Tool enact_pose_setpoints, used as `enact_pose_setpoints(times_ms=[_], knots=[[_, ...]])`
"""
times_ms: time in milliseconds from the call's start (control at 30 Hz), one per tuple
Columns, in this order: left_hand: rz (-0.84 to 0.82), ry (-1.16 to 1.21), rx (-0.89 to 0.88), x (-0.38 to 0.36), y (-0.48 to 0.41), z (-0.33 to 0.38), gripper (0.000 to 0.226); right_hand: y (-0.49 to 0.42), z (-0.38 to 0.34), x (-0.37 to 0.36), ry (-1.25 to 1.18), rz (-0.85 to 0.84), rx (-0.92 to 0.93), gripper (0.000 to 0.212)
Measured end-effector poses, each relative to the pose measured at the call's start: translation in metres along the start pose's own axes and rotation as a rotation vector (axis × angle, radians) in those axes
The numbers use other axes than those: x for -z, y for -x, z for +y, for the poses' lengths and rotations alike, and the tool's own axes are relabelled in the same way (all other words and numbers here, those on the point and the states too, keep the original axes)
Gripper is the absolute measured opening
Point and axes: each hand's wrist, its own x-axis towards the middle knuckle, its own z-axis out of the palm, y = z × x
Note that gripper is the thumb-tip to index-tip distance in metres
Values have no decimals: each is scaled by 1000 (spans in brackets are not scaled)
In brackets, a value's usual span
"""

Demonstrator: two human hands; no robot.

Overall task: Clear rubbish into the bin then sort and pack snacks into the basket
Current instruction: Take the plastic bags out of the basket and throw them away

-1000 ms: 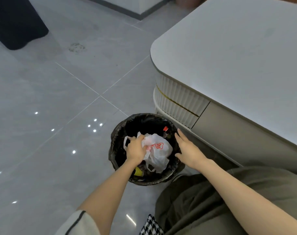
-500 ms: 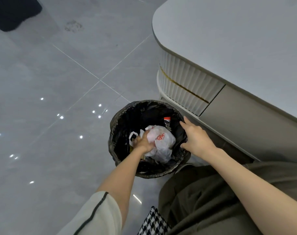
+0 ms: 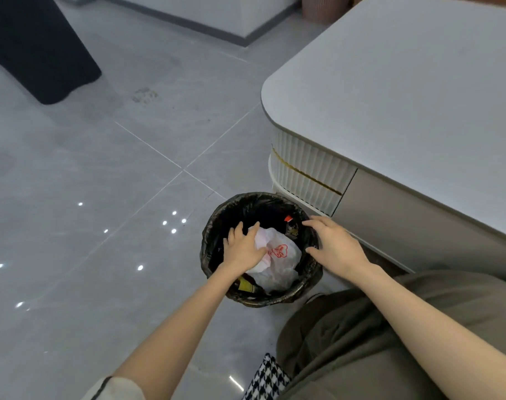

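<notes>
A round bin (image 3: 217, 226) lined with a black bag stands on the floor by the table's corner. Inside it lies a crumpled white plastic bag (image 3: 277, 261) with a red print, on top of other rubbish. My left hand (image 3: 243, 246) is over the bin with its fingers spread, resting on the white bag's left side. My right hand (image 3: 335, 246) hovers at the bin's right rim, fingers straight and holding nothing.
A white table (image 3: 404, 96) with a ribbed side and a gold strip stands right of the bin. Grey floor tiles (image 3: 87, 226) stretch to the left. A dark object (image 3: 38, 53) stands at the far left. My olive-clad lap (image 3: 375, 342) is below the bin.
My left hand has let go of the white bag and spread its fingers over it. The bag has sunk lower in the bin. My right hand stays at the rim.
</notes>
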Motion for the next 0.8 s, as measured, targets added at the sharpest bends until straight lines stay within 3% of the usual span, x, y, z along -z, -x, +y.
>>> enact_pose_setpoints(times_ms=[300,800], knots=[[164,20,-280,79,53,73,57,53,-9,67,3,215,66,47],[364,-46,-831,137,153,319,47,205,60,228,66,708,-115,43]])
